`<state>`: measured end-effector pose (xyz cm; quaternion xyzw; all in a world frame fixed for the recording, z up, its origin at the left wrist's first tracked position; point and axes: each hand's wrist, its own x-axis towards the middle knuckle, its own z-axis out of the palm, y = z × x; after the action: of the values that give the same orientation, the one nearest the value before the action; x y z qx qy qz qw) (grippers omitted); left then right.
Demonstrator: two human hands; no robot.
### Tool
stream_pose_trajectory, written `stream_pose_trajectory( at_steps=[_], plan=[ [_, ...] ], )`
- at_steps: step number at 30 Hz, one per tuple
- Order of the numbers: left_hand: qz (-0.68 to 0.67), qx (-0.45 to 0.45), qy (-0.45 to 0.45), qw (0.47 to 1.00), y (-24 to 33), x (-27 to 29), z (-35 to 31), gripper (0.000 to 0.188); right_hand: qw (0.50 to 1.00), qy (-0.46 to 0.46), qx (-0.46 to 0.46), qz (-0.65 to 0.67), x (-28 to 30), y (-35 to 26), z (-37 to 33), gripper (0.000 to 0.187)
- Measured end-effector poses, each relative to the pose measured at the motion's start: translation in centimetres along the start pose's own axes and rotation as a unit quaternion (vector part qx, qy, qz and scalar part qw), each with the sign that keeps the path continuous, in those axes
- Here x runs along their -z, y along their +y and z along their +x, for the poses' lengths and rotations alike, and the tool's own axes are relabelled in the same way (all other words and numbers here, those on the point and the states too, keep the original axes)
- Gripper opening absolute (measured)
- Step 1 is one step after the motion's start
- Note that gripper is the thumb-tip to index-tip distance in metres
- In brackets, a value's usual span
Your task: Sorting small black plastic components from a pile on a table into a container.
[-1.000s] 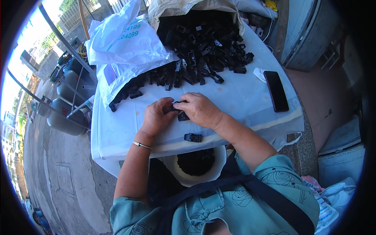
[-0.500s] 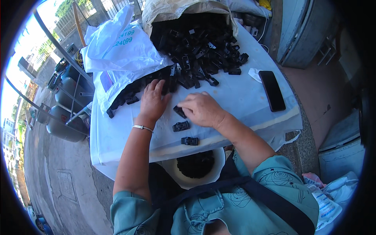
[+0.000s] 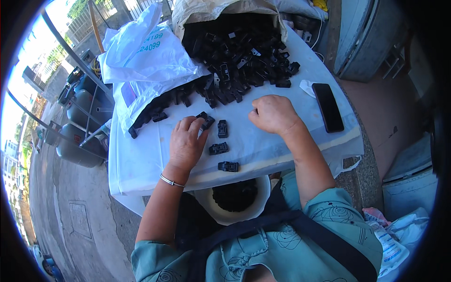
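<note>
My left hand (image 3: 186, 144) pinches a small black plastic part (image 3: 206, 120) at its fingertips, low over the white-covered table (image 3: 268, 150). Three more such parts sit in a loose column beside it: an upright one (image 3: 222, 128), a sideways one (image 3: 218, 148) and another sideways one (image 3: 228, 166) near the table's front edge. To the right, my right hand (image 3: 276, 115) is closed with its fingers curled under; anything inside is hidden. Beyond both hands, a large heap of black parts (image 3: 235, 70) spills out of a beige sack (image 3: 225, 10).
A white plastic bag (image 3: 145, 61) lies over the heap's left side. On the right rests a black phone (image 3: 327, 108) by a crumpled white tissue (image 3: 307, 88). Below the front edge, a pale bowl (image 3: 264, 199) holds dark pieces. Grey tanks (image 3: 80, 145) stand left of the table.
My right hand has moved right, leaving one part standing upright in the column. My left hand has come nearer from the heap and now has a part at its fingertips.
</note>
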<state>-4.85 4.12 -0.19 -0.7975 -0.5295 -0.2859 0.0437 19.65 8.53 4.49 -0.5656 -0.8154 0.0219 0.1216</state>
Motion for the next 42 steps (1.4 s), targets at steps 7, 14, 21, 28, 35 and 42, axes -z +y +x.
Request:
stream_pose_trajectory(
  at_steps=[7, 14, 21, 28, 35, 42],
  plan=[
    [-0.031, 0.066, 0.002, 0.997, 0.5, -2.2, 1.0, 0.026, 0.988, 0.094, 0.089, 0.080, -4.7, -3.0, 0.9, 0.035],
    [-0.185, 0.076, 0.003, 0.980, -1.4, -1.6, -0.8, 0.027, 0.941, -0.025, 0.275, 0.197, -4.0, -4.5, -1.3, 0.041],
    [-0.220, 0.074, -0.032, 0.972, -0.3, -0.9, -1.3, 0.049, 0.997, -0.045, 0.062, -0.029, -3.4, -2.1, -0.9, 0.056],
    [-0.256, 0.092, -0.058, 0.961, -1.0, -1.5, -1.2, 0.060, 0.924, 0.103, 0.253, 0.266, -5.9, -3.4, 0.1, 0.028],
    [-0.289, 0.110, -0.055, 0.949, -1.4, -1.8, -1.7, 0.061, 0.927, 0.119, 0.290, 0.206, -6.3, -4.0, -1.0, 0.019],
    [-0.183, 0.100, -0.011, 0.978, -1.0, 0.5, 0.6, 0.044, 0.957, 0.055, 0.232, 0.164, -5.9, -3.7, -1.3, 0.026]
  ],
)
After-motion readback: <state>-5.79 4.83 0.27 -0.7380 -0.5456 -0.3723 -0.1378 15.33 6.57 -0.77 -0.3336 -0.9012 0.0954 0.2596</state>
